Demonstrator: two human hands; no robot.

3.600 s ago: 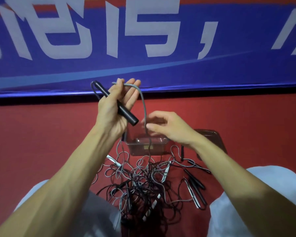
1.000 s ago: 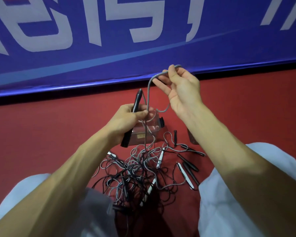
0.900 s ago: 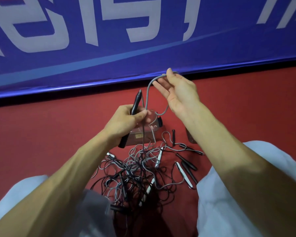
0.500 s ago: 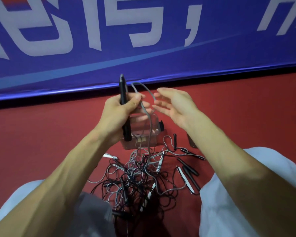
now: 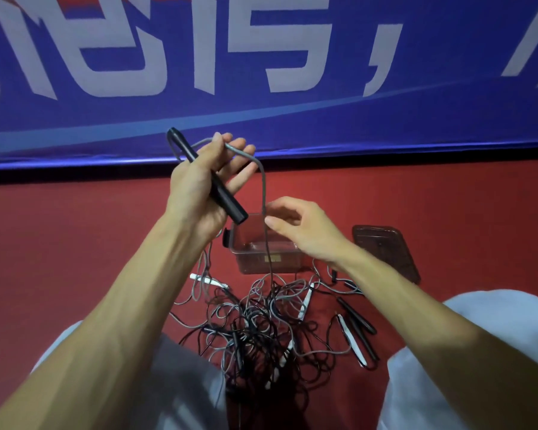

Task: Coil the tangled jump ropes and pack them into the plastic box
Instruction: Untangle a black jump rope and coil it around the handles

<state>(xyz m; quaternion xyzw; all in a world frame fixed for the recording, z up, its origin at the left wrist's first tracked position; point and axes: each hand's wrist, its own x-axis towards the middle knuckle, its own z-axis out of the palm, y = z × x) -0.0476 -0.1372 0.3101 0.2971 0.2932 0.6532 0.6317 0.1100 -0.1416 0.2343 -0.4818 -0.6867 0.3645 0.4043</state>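
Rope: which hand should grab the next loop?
Right, probably. The right hand has its fingertips at the hanging rope; the left hand is busy gripping the handle with rope over its fingers.

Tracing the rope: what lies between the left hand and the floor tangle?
Head view: the grey rope hangs from the left hand, pinched by the right hand, crossing the plastic box into the tangle.

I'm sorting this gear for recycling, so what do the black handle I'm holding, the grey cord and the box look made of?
The black handle looks like matte plastic or rubbery grip: no glare. The grey cord is probably plastic-coated, smooth, holding springy loops; core unseen. The box seems clear tinted hard plastic: the red surface shows through its walls.
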